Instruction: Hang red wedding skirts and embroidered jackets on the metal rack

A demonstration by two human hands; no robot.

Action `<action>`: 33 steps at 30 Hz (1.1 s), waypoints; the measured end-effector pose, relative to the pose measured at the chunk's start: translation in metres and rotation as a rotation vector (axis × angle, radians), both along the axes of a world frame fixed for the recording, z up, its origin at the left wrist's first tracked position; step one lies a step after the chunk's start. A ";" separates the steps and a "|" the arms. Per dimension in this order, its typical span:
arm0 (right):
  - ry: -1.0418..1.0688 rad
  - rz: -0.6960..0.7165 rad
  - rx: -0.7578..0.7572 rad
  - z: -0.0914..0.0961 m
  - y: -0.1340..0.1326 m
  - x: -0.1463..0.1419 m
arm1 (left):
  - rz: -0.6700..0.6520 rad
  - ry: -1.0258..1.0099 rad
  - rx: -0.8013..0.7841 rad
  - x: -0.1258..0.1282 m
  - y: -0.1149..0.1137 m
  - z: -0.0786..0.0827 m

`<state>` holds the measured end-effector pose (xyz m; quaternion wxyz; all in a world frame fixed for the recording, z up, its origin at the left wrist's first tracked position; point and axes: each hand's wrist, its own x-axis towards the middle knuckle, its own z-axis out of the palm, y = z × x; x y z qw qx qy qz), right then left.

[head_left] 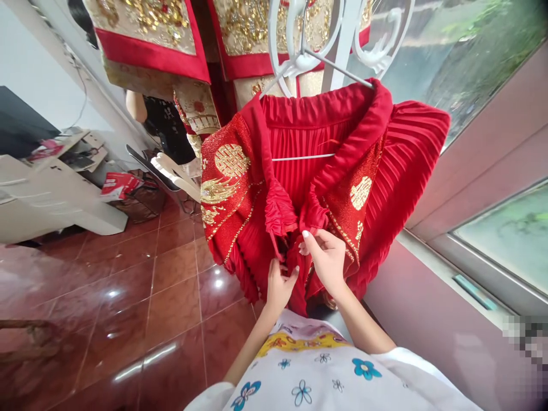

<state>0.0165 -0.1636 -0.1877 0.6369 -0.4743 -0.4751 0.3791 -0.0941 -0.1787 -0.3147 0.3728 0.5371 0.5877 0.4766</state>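
A red pleated skirt (295,171) with gold-embroidered panels hangs by its waistband from a pale wire hanger (319,56). Its front gapes, and the two gathered waistband ends come down towards me. On the left end, the fingers of my left hand (280,285) are closed around a narrow red strap (275,246). My right hand (327,260) pinches the red cloth at the right end, thumb on top. The two hands are close together but apart. Folds and my own fingers hide the fastening between them.
Beige costumes (145,23) with gold beading hang behind. A white scrolled metal frame (295,34) supports the hanger. A window (505,228) and its sill lie at the right. Left are a white desk (51,194), a chair (156,171) and a person in black (166,128).
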 end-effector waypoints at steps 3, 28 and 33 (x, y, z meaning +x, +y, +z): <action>-0.006 -0.011 -0.016 -0.007 -0.004 0.007 | 0.022 0.005 0.052 0.011 0.009 -0.011; -0.889 0.266 -0.272 -0.040 -0.049 0.040 | -0.195 0.048 -0.098 0.010 -0.019 -0.019; -1.115 0.349 -0.223 -0.076 -0.042 0.021 | -0.143 0.087 -0.073 0.013 -0.027 -0.020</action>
